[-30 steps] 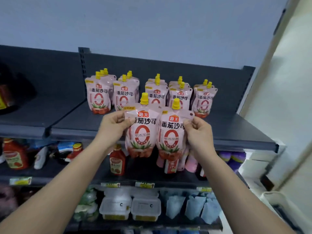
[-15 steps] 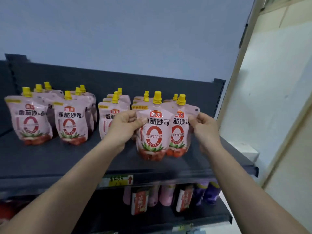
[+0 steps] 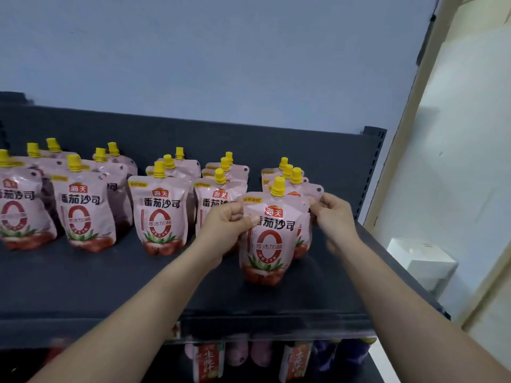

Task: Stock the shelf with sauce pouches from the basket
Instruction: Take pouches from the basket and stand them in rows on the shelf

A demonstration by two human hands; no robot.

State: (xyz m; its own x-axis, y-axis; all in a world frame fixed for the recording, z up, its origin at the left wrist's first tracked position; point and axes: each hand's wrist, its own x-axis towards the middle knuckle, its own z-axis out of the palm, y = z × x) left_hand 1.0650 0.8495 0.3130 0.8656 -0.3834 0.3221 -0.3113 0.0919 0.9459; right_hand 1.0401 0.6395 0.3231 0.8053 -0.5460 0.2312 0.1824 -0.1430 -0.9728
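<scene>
A pink sauce pouch [image 3: 269,241] with a yellow cap stands upright on the dark top shelf [image 3: 138,286], at the front of the rightmost row. My left hand [image 3: 228,225] pinches its upper left corner. My right hand [image 3: 333,214] pinches the top right corner of a second pouch [image 3: 305,193] standing just behind the first and mostly hidden by it. Several rows of the same pink pouches [image 3: 159,214] stand to the left along the shelf. No basket is in view.
The shelf's back panel [image 3: 331,158] rises behind the rows. The right end post [image 3: 374,150] stands close to my right hand. On the lower shelf hang red-labelled packets [image 3: 207,363] and purple packs [image 3: 343,352]. A white box [image 3: 423,266] sits to the right by the wall.
Both pouches have gone from held in the air below the shelf to standing on it at the right end. The view has shifted right and closer.
</scene>
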